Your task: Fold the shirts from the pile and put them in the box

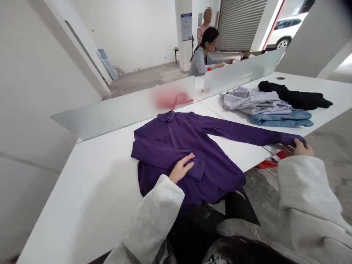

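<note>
A purple long-sleeved shirt (217, 157) lies front up on the white table, its collar toward the divider and its hem hanging over the near edge. One sleeve is folded across the chest, with dark buttons on its cuff. My left hand (182, 168) rests on that cuff, fingers spread and flat. Out to the right, the other sleeve is stretched sideways past the table's edge. Its cuff end is gripped by my right hand (301, 148), whose fingers are closed around the cloth and partly hidden.
Grey (253, 101), blue (286, 118) and black garments (299, 97) lie on the table (99, 176) at the back right. A frosted divider (123, 110) runs along the far edge. Two people are beyond it. Something red (271, 161) shows below the table's right edge.
</note>
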{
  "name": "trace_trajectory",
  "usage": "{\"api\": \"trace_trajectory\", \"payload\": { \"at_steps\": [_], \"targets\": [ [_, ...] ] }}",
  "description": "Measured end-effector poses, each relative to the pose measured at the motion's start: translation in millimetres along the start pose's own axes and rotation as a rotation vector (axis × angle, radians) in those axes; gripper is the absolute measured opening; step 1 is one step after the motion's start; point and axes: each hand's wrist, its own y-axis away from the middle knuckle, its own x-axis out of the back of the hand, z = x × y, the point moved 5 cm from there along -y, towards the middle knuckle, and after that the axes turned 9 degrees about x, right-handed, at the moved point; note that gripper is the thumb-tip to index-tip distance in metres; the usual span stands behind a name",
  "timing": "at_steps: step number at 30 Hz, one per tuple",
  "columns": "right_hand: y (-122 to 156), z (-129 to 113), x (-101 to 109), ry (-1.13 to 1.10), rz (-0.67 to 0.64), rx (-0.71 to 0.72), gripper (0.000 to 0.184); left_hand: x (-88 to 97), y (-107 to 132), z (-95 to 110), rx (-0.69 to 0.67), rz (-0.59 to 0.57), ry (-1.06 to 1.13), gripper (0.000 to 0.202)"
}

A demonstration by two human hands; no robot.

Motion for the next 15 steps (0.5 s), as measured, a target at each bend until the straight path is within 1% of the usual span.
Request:
{"api": "trace_trajectory", "payload": {
  "at_steps": [2, 3, 5, 6, 7, 8, 9, 11, 12, 13, 14, 15],
  "targets": [
    [2.4, -20.2, -23.8, -0.143, -0.02, -0.133, 0.013, 11.3, -3.5, -1.7, 0.074, 0.054, 0.3, 0.031],
    [6.5, -34.2, -39.2, -0.199, -0.052, -0.148, 0.015, 16.0, -4.7, -2.9, 0.11, 0.071, 0.433, 0.029],
    [23.2, -66.8, -72.2, -0.293, -0.161, -0.082, 0.017, 21.8, -6.3, -4.7, 0.181, 0.068, 0.637, 0.027],
    [37.1, -83.2, -86.6, -0.34, -0.222, -0.031, 0.018, 23.2, -6.6, -5.0, 0.212, 0.055, 0.706, 0.028],
    [55.0, -99.1, -98.5, -0.389, -0.294, 0.023, 0.016, 24.1, -6.6, -4.7, 0.234, 0.041, 0.752, 0.03],
    [76.5, -113.5, -106.3, -0.421, -0.362, 0.066, 0.014, 24.8, -6.3, -3.9, 0.247, 0.028, 0.784, 0.034],
    [101.3, -128.2, -111.1, -0.454, -0.464, 0.125, 0.015, 25.3, -5.9, -2.9, 0.254, 0.018, 0.809, 0.038],
    [163.1, -161.1, -114.5, -0.484, -0.891, 0.376, 0.024, 26.3, -4.5, -0.8, 0.253, 0.0, 0.849, 0.047],
    [195.5, -172.8, -111.0, -0.44, -1.127, 0.5, 0.029, 27.0, -3.6, 0.0, 0.25, -0.008, 0.869, 0.053],
    [224.7, -180.8, -104.5, -0.377, -1.336, 0.633, 0.035, 28.0, -2.7, 0.6, 0.246, -0.009, 0.888, 0.057],
    [245.1, -184.6, -97.5, -0.316, -1.458, 0.718, 0.036, 29.8, -1.6, 1.2, 0.234, 0.0, 0.905, 0.06],
    [258.5, -185.1, -92.2, -0.252, -1.54, 0.789, 0.037, 31.9, -0.5, 2.1, 0.213, 0.014, 0.918, 0.061]
  ]
}}
